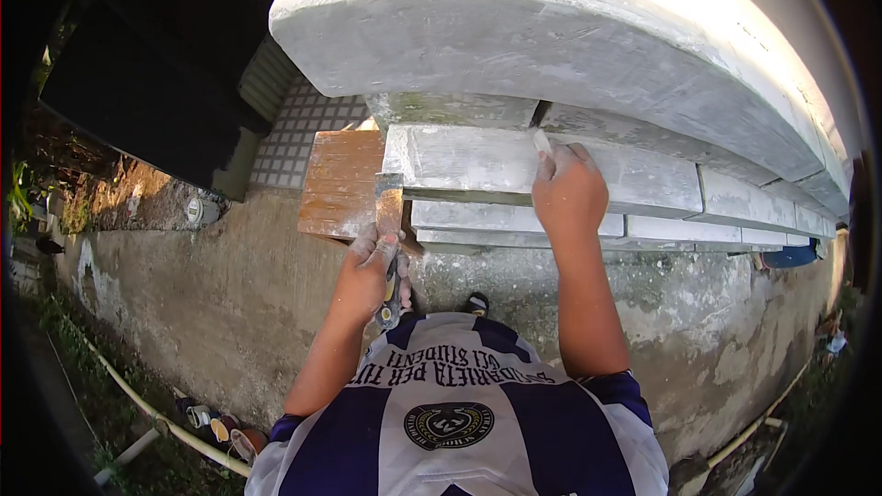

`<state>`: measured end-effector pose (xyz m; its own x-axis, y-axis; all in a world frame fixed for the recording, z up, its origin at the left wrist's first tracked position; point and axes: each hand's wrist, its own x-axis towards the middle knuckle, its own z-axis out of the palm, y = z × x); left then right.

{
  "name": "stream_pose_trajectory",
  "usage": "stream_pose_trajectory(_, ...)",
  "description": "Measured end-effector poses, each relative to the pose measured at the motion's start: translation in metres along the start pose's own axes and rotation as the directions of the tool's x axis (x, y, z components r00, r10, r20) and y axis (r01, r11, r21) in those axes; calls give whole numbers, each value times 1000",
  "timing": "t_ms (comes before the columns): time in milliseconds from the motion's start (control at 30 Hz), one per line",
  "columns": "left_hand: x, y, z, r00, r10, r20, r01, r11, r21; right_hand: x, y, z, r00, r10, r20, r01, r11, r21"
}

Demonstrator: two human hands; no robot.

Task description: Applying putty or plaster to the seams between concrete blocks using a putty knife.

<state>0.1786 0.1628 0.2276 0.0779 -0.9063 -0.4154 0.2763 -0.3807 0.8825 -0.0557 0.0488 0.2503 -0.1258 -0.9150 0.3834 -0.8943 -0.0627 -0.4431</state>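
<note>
Grey slabs [459, 158], seemingly mid-smoothing.
Left fingers [365, 241] clasp putty knife [390, 197]; right fingers [547, 166] pinch pale piece [541, 140]; next stroke likely wants steadiness.

daylight glares atop the pale slab [551, 46], its front shaded, and straight edges bend toward black corners.

A brown, boxy wooden block [335, 182] lies left of long grey masonry slabs [469, 161], a curved grey masonry ledge [542, 48] behind them.
</note>
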Motion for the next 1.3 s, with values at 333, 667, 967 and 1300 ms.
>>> stream_pose_trajectory(333,8,9,-11,994,-29,107,22,998,57,14,38,-1,962,205,-180,-264,867,-423)
stream_pose_trajectory(667,15,15,-20,985,-64,157,51,995,87,8,26,-6,995,-20,-102,-7,966,-258)
stream_pose_trajectory(967,12,16,-22,980,-98,173,83,992,95,-4,34,-5,966,199,-165,-248,891,-380)
stream_pose_trajectory(1300,10,16,-29,970,-108,219,91,992,84,-5,-29,17,999,36,-27,-39,988,-148)
